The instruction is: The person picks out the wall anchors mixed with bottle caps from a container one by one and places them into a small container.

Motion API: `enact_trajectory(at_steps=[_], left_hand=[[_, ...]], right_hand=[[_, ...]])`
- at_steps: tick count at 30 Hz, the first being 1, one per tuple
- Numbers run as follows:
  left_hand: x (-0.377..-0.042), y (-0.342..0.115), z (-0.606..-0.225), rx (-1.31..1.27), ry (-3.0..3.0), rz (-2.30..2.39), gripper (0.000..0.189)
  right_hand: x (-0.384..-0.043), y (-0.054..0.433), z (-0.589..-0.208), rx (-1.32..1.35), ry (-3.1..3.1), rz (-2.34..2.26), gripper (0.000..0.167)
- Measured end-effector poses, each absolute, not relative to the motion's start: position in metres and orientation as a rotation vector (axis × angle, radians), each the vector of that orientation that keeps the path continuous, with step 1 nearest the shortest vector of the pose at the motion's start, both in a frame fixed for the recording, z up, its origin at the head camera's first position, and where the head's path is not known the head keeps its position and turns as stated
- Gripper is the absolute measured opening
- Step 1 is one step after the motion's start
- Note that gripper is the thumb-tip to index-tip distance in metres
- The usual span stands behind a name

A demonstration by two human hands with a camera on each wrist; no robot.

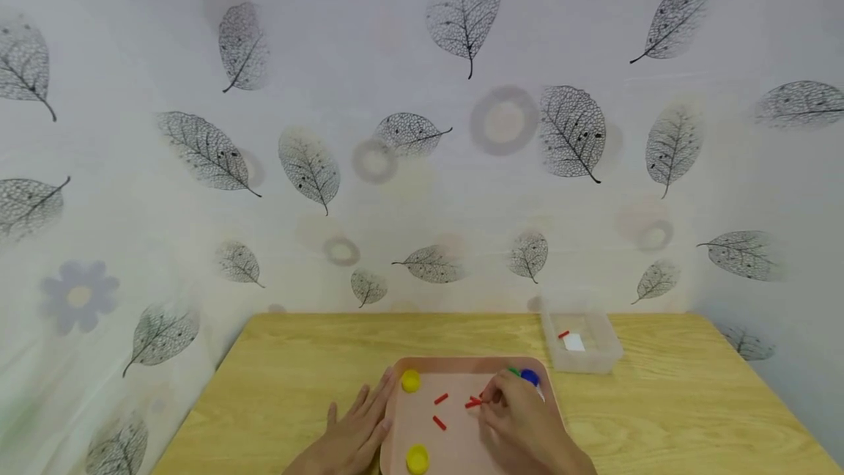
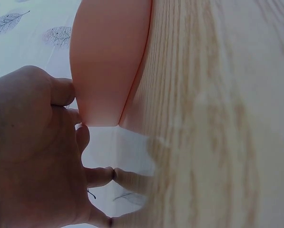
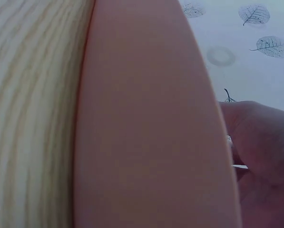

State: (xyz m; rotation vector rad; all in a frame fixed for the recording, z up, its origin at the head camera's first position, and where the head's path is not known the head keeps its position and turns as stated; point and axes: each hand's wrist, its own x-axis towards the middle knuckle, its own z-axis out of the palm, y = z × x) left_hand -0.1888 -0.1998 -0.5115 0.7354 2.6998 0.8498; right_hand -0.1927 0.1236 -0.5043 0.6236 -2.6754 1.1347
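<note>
A pink tray (image 1: 461, 453) lies in front of me on the table. Fingers spread and nearly straight, my left hand (image 1: 352, 435) rests along its left side; the left wrist view shows the thumb of that hand (image 2: 37, 152) at the tray wall (image 2: 108, 61). Over the right part of the tray, my right hand (image 1: 524, 416) pinches a small red stick between thumb and index finger, beside another red stick (image 1: 472, 404). Two more red sticks, an upper one (image 1: 441, 399) and a lower one (image 1: 439, 424), lie left of it. In the right wrist view the tray wall (image 3: 151, 118) hides the fingertips.
Yellow round pieces sit in the tray's upper left (image 1: 410, 380) and lower left (image 1: 417, 459). A green piece (image 1: 513, 372) and a blue piece (image 1: 530, 377) are at its upper right. Behind stands a clear plastic box (image 1: 583, 366) holding a red stick and a white piece (image 1: 574, 342).
</note>
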Motion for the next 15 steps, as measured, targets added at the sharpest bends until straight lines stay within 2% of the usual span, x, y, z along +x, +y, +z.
enact_trajectory(at_steps=[15], left_hand=[[-0.1887,-0.2002,-0.511,0.744,2.688,0.873,0.061]], right_hand=[[-0.2019,0.1318,-0.5042,0.752,-2.355,0.986,0.027]])
